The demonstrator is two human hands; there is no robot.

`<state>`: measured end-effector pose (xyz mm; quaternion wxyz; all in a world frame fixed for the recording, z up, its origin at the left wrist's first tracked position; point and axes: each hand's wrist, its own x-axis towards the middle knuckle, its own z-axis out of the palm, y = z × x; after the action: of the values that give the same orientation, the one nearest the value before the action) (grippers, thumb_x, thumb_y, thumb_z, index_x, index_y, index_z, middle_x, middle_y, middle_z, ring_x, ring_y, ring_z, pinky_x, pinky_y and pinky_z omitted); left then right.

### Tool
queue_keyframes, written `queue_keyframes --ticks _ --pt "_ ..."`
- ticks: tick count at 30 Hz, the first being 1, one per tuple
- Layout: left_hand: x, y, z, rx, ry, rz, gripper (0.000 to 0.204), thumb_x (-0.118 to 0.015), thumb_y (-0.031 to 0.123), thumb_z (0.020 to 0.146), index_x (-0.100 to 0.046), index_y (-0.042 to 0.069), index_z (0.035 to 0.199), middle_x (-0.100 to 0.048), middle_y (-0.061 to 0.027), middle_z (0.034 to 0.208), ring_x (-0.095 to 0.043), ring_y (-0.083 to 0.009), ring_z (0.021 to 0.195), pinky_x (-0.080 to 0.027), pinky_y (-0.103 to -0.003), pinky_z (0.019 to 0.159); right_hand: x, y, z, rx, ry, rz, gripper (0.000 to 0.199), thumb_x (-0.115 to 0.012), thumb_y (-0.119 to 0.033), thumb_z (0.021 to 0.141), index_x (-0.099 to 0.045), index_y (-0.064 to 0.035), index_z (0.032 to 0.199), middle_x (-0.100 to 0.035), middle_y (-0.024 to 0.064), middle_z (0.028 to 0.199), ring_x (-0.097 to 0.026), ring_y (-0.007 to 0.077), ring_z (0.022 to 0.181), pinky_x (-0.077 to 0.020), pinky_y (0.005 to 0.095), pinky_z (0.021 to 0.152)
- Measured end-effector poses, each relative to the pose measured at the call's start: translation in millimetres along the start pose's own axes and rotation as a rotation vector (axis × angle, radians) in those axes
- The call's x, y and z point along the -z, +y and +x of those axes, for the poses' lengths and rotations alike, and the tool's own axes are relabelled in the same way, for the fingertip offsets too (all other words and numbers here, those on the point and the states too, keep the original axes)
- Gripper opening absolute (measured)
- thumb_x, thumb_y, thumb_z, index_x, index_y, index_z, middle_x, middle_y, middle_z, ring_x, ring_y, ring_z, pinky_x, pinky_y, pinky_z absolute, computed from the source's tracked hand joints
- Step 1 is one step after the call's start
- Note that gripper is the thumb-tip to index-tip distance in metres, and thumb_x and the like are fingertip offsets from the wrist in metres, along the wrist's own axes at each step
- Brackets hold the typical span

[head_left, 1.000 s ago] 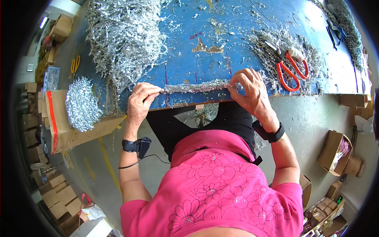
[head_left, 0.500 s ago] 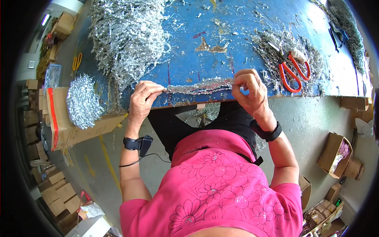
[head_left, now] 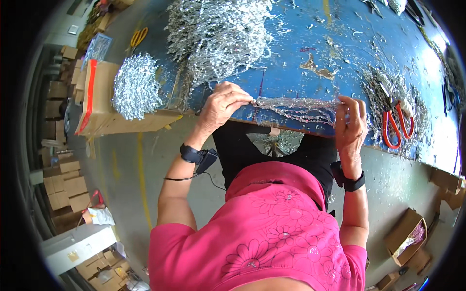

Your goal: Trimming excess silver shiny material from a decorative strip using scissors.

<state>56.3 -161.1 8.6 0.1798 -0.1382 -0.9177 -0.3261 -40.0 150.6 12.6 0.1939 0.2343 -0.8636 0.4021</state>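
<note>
Silver tinsel strand (head_left: pixel 296 107) stretches between left hand (head_left: pixel 221 107) and right hand (head_left: pixel 350 127), each grip pinching an end.

**A:** So where's there room on that blue bench (head_left: pixel 291 53)?

**B:** Mostly the middle, past the silver strand (head_left: pixel 296 106) stretched along the near edge between the left hand (head_left: pixel 221 107) and right hand (head_left: pixel 350 127). That blue patch beyond it only has small scraps on it.

**A:** And the sides?

**B:** Left is blocked by the big heap of silver tinsel (head_left: pixel 218 36), which comes down almost to the left hand. Right has a thinner tinsel mess with red scissors (head_left: pixel 397 127) lying in it, just beside the right hand.

**A:** Off the left end?

**B:** A cardboard box (head_left: pixel 104 119) topped with a tinsel clump (head_left: pixel 136 87) butts against the bench. Under the edge, the person's lap fills the gap.
</note>
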Motion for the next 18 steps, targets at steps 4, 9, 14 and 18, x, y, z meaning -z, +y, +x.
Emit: queue_keyframes --ticks 4,9,14,18 --pt "2 2 2 -0.013 -0.002 0.03 0.018 -0.073 -0.001 0.074 -0.071 0.008 0.089 -0.068 -0.002 0.091 -0.063 -0.02 0.09 -0.049 -0.032 0.081 -3 -2 0 -0.052 -0.021 0.128 0.016 -0.059 -0.003 0.087 -0.063 -0.0063 0.102 -0.06 0.0088 0.087 -0.061 0.0248 0.068 -0.0498 0.0335 0.062" --pt "2 1 2 -0.016 0.0 0.025 0.018 -0.072 -0.001 0.074 -0.071 0.008 0.09 -0.068 -0.0019 0.091 -0.063 -0.02 0.09 -0.049 -0.032 0.081 -5 0 1 -0.004 -0.067 -0.021 0.02 -0.055 -0.005 0.089 -0.064 -0.0092 0.106 -0.059 0.0099 0.078 -0.061 0.0245 0.067 -0.0493 0.0352 0.063" --pt "2 1 2 -0.01 0.002 0.025 0.018 -0.072 -0.002 0.074 -0.07 0.007 0.09 -0.068 -0.0022 0.092 -0.063 -0.0203 0.09 -0.049 -0.032 0.081 -5 -8 1 -0.262 -0.138 0.009 0.024 -0.052 -0.005 0.09 -0.064 -0.0094 0.11 -0.06 0.0112 0.077 -0.059 0.0247 0.065 -0.0486 0.0353 0.064" --pt "0 -1 0 -0.018 0.013 0.009 0.019 -0.073 -0.001 0.074 -0.07 0.01 0.09 -0.068 0.0002 0.091 -0.062 -0.0188 0.09 -0.047 -0.032 0.082 -6 -5 7 -0.065 -0.033 0.015 0.026 -0.048 -0.002 0.091 -0.063 -0.0071 0.112 -0.061 0.0102 0.085 -0.058 0.0212 0.071 -0.0475 0.0309 0.067"
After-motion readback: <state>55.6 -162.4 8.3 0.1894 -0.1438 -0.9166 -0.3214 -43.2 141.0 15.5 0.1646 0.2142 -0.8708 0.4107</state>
